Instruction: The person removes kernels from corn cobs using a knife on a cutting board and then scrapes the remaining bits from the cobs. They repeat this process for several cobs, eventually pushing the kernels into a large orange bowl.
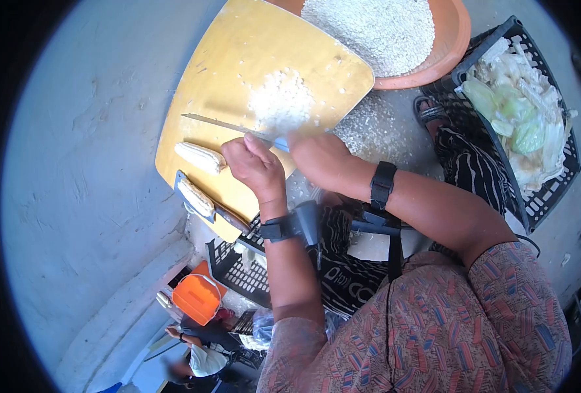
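Observation:
A knife (pixel 218 122) with a long thin blade and a blue handle is over the yellow board (pixel 225 62). My right hand (pixel 320 160), blurred, is closed on its handle. Beside the blade, my left hand (pixel 254 164) is closed; what its fingers hold is hidden. A pale corn cob (pixel 199 157) lies just left of my left hand. Nearer the board's lower edge, another cob (pixel 197 198) rests on a wide dark blade with a brown handle (pixel 231 219). White kernels (pixel 281 101) are heaped on the board beyond my hands.
An orange basin (pixel 451 39) of kernels stands at the top. At right is a black crate (pixel 533 206) with husks and a green plastic bag. Another black crate (pixel 238 275) and an orange bucket (pixel 199 298) are lower left, near another person (pixel 205 360). Kernels litter the floor.

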A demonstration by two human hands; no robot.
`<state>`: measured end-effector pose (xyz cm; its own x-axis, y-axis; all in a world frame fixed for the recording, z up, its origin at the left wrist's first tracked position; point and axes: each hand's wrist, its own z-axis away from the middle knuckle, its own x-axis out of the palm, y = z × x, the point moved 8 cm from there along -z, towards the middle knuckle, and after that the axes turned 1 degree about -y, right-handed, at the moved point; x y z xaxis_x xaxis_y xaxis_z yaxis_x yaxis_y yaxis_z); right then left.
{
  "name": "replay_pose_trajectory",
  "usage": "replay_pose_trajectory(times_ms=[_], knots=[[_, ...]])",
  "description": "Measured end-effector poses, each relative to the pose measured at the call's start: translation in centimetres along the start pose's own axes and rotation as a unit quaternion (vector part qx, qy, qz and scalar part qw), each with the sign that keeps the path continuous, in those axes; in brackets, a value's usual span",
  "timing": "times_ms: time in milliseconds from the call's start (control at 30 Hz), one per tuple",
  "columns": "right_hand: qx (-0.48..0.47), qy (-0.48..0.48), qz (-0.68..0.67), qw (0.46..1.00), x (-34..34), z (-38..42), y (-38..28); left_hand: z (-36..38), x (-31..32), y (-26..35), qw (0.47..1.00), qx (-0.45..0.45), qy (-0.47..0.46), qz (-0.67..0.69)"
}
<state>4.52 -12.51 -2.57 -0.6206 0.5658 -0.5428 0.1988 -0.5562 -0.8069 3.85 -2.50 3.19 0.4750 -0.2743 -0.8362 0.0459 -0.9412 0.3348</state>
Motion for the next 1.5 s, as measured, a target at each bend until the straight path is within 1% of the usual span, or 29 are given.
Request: replay_pose_trajectory(times_ms=[67,100,200,267,300,367,467,567,600,667,700,767,833,933,1000,1033,1100,1133,1200,1233,1267,1333,1367,1433,1467,1500], knots=[[-0.023,0.034,0.038,0.998,0.2,0.0,-0.1,0.0,-0.3,-0.1,1.000,-0.015,0.013,-0.003],[-0.023,0.036,0.038,0.998,0.0,0.3,-0.3,0.0,-0.2,-0.2,1.000,-0.014,0.013,-0.002],[-0.012,0.018,0.024,0.999,-0.5,2.1,-0.2,-0.1,-0.4,-0.7,0.999,-0.006,0.022,-0.024],[0.007,-0.016,0.046,0.999,-0.3,3.2,0.1,0.0,-0.5,-2.0,0.998,-0.058,0.021,-0.005],[0.006,-0.016,0.049,0.999,-0.1,3.1,0.2,-0.1,-0.6,-1.2,0.999,-0.039,0.010,-0.014],[0.017,0.017,0.065,0.998,0.3,2.6,1.0,0.0,-0.5,-0.7,1.000,-0.026,0.006,0.000],[0.029,0.003,0.048,0.998,1.5,0.9,2.2,0.4,-0.2,-0.1,1.000,0.007,-0.002,0.019],[0.054,0.002,0.021,0.998,2.2,0.3,2.8,0.9,-0.9,-2.0,0.998,-0.042,0.025,0.033],[0.053,0.002,0.021,0.998,2.0,0.3,2.6,1.0,-1.1,-2.6,0.998,-0.042,0.025,0.033],[0.071,-0.015,-0.028,0.997,2.0,0.4,2.7,1.3,-1.2,-4.6,0.994,-0.093,0.030,0.052],[0.070,-0.015,-0.028,0.997,1.8,0.5,2.5,1.3,-1.3,-4.4,0.994,-0.095,0.034,0.050],[0.041,-0.003,0.007,0.999,1.1,1.0,1.6,1.0,-1.4,-3.9,0.995,-0.087,0.034,0.038],[0.037,-0.010,0.019,0.999,0.5,1.7,0.5,1.0,-1.5,-3.7,0.996,-0.084,0.036,0.026],[0.026,-0.016,0.046,0.998,0.7,2.3,0.0,0.8,-1.5,-4.2,0.993,-0.109,0.037,0.023],[0.020,-0.020,0.059,0.998,1.3,2.3,0.3,0.8,-1.3,-4.7,0.990,-0.130,0.022,0.045],[0.025,-0.009,0.060,0.998,1.6,2.0,0.5,0.8,-1.3,-4.6,0.990,-0.131,0.023,0.044],[0.029,0.001,0.059,0.998,1.9,1.6,0.9,0.8,-1.3,-3.5,0.995,-0.090,0.021,0.033],[0.027,0.006,0.057,0.998,1.9,1.4,1.0,0.9,-1.2,-3.4,0.995,-0.091,0.019,0.031],[0.025,0.012,0.054,0.998,2.0,0.9,1.5,0.7,-1.0,-2.6,0.998,-0.054,0.009,0.016],[0.035,0.012,0.039,0.999,2.2,0.7,2.1,0.7,-0.9,-2.0,0.999,-0.032,0.004,0.020],[0.045,0.014,0.024,0.999,2.2,0.4,2.7,0.6,-0.9,-1.9,0.999,-0.028,0.004,0.021],[0.041,0.011,0.026,0.999,1.9,0.6,2.6,1.0,-1.0,-2.7,0.996,-0.077,0.007,0.042],[0.035,0.007,0.030,0.999,1.8,0.6,2.6,1.1,-1.0,-2.9,0.996,-0.076,0.007,0.042],[0.028,0.008,0.013,0.999,1.1,1.1,2.0,1.4,-1.3,-4.6,0.981,-0.147,0.046,0.121],[0.021,0.007,-0.003,1.000,0.8,1.5,1.7,1.3,-1.3,-4.9,0.981,-0.147,0.046,0.121],[0.023,0.002,-0.007,1.000,1.0,2.1,1.2,1.8,-1.7,-5.5,0.976,-0.170,0.039,0.131]])
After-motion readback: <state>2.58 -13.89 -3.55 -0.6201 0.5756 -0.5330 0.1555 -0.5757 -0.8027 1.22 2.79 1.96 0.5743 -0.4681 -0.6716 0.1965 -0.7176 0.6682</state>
